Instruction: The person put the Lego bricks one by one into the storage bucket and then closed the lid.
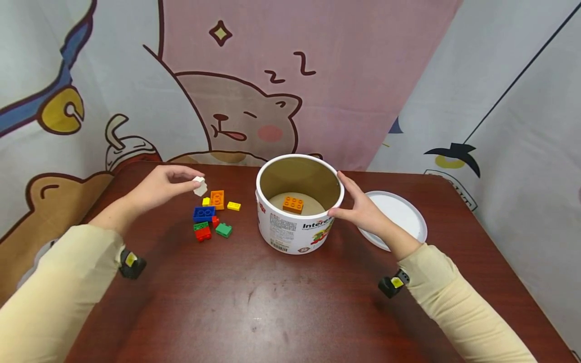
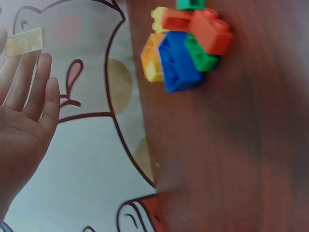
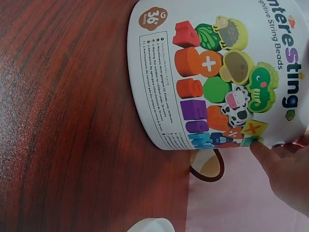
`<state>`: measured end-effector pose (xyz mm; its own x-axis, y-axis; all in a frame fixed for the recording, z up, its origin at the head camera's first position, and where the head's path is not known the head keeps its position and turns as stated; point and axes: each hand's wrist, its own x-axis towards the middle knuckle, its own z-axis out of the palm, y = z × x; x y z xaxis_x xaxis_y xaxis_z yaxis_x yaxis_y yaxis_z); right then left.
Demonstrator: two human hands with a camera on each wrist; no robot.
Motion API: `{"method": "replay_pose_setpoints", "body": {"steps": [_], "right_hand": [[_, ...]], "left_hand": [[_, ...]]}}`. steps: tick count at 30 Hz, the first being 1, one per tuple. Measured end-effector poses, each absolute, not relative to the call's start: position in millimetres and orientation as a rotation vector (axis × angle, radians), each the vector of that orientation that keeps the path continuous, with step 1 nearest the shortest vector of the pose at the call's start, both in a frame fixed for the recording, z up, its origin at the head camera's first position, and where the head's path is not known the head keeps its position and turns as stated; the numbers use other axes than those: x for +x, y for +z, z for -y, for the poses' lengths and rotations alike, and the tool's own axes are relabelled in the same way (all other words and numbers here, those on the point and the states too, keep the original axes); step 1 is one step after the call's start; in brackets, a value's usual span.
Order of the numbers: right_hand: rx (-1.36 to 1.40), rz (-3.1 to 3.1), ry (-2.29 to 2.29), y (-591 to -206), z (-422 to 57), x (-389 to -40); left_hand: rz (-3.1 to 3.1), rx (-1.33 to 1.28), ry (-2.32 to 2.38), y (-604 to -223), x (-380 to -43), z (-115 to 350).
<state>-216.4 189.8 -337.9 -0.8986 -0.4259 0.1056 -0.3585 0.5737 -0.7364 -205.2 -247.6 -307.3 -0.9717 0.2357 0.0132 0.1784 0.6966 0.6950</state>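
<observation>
Thumb and fingers of my left hand (image 1: 165, 187) pinch a small white toy brick (image 1: 200, 186), raised over the left part of the table. In the left wrist view that brick (image 2: 24, 43) looks pale, by the fingertips. Just below this hand lies a loose group of bricks, among them a blue brick (image 1: 204, 214), an orange brick (image 1: 217, 199), a red brick (image 1: 203, 234) and a green brick (image 1: 224, 230). My right hand (image 1: 362, 207) grips the right side of a white printed tub (image 1: 281, 229) at its rim. One orange brick (image 1: 292, 204) lies on the tub's floor.
A round white lid (image 1: 404, 217) lies flat to the right of the tub, partly behind my right forearm. Small yellow bricks, one of them a flat yellow brick (image 1: 234, 206), lie near the group. A printed curtain (image 1: 354, 75) hangs behind the dark wooden table (image 1: 254, 302).
</observation>
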Motion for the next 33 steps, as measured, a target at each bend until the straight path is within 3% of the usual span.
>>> {"method": "replay_pose_setpoints", "body": {"steps": [14,33], "right_hand": [[-0.678,-2.714,-1.242,-337.5,-189.8,-216.1],[-0.670,-2.715,-1.253,-338.9,-190.2,-215.2]], "left_hand": [[-2.760,0.469,1.303,-270.5,-221.8,197.3],[-2.559,0.746,1.440,-253.6,-246.9,114.4]]}}
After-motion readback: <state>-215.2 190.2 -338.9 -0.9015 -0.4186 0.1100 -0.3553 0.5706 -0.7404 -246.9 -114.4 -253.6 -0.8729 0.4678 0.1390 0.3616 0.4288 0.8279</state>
